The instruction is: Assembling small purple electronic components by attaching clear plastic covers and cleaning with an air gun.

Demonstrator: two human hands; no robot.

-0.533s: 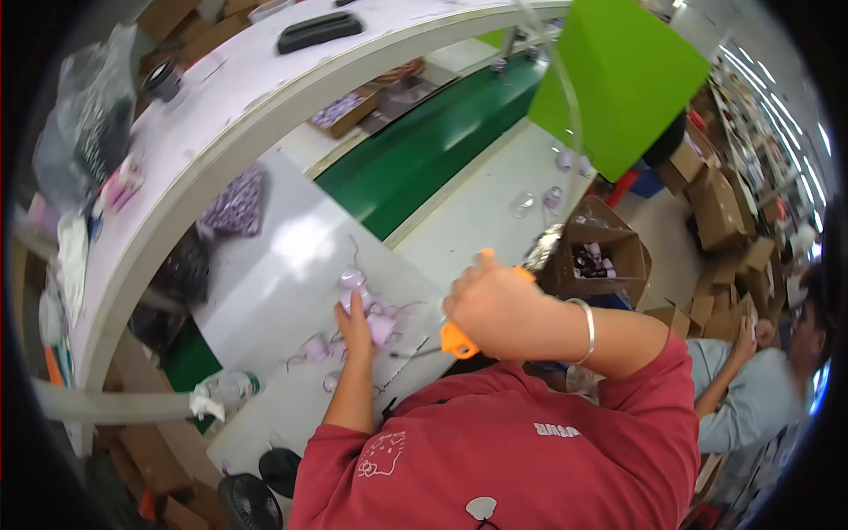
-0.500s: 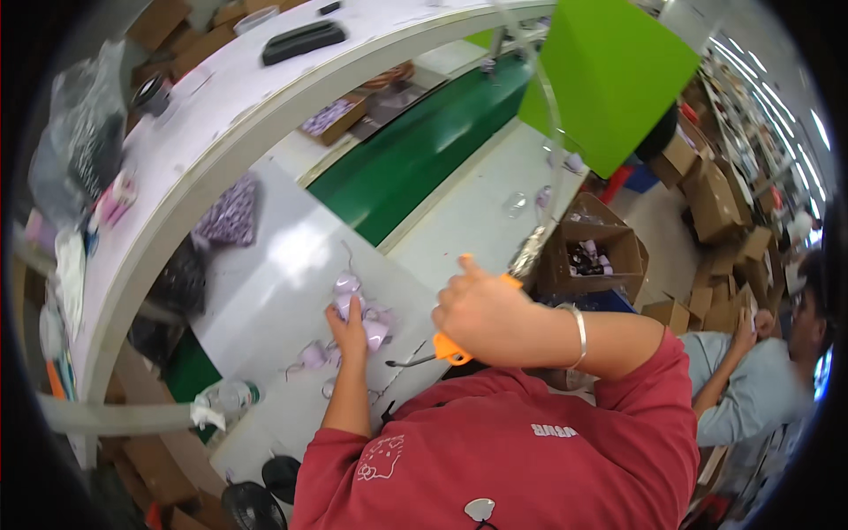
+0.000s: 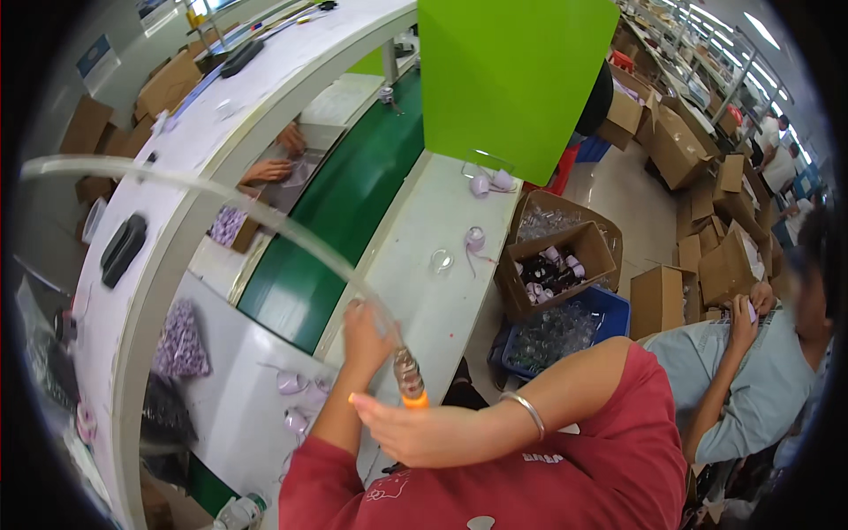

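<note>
My right hand [image 3: 428,435], a silver bangle on its wrist, is closed around an orange air blow gun [image 3: 414,400] just above my lap. A clear hose [image 3: 291,231] runs from the gun's metal fitting, arching up to the left. My left hand [image 3: 366,340] reaches over the white worktop beside the green belt. Its fingers are blurred and partly behind the hose, so anything in them is hidden. Left of that forearm, several small lilac cup-shaped parts [image 3: 291,383] with thin cords lie on the worktop.
Past the green conveyor belt [image 3: 353,199], another person's hands [image 3: 274,166] work at a tray. A bright green panel [image 3: 512,79] stands ahead. At right are a carton [image 3: 594,247] of parts and a blue bin [image 3: 616,318] of clear pieces. A co-worker [image 3: 729,371] sits close on the right.
My left hand has left the lilac parts and moved forward toward the belt. The blow gun has turned, its hose now crossing in front of the left hand. My view has swung right.
</note>
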